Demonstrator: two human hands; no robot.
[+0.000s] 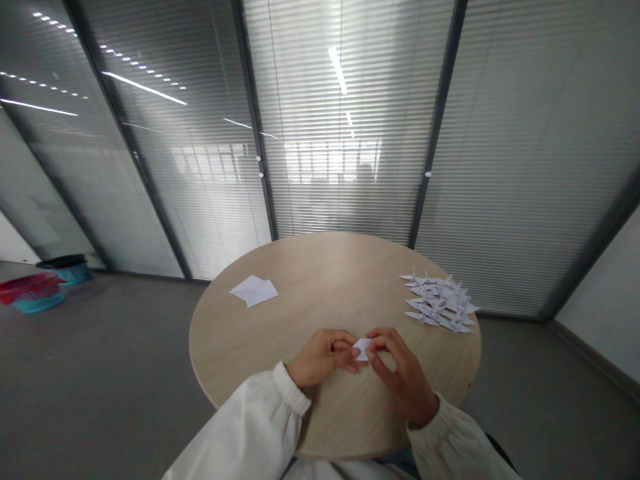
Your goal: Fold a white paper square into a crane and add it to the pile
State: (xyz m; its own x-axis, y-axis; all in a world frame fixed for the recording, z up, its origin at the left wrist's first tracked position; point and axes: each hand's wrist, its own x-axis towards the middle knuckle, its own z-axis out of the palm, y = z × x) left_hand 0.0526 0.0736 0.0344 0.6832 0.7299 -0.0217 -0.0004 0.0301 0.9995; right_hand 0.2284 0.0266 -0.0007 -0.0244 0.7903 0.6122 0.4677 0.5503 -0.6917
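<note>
The person's left hand (323, 357) and right hand (403, 377) are both closed on a small piece of folded white paper (363, 349), pinching it between them with thumbs and fingertips over the near part of the table. Whether it touches the wood cannot be told. The gathered cuffs of a white left sleeve (245, 427) and right sleeve (450, 440) reach in from the bottom edge.

The round wood-grain table (310, 267) carries two things, both well apart from the hands. Left of centre lie overlapping white paper sheets (253, 290). Near the right rim sits a flat, overlapping heap of folded paper cranes (439, 303), their points sticking out.

Beyond the table, on the grey floor at far left, stand a teal basket under red fabric (37, 293) and a teal tub with a dark top (67, 270). Glass partitions with slatted blinds (340, 133) run behind.
</note>
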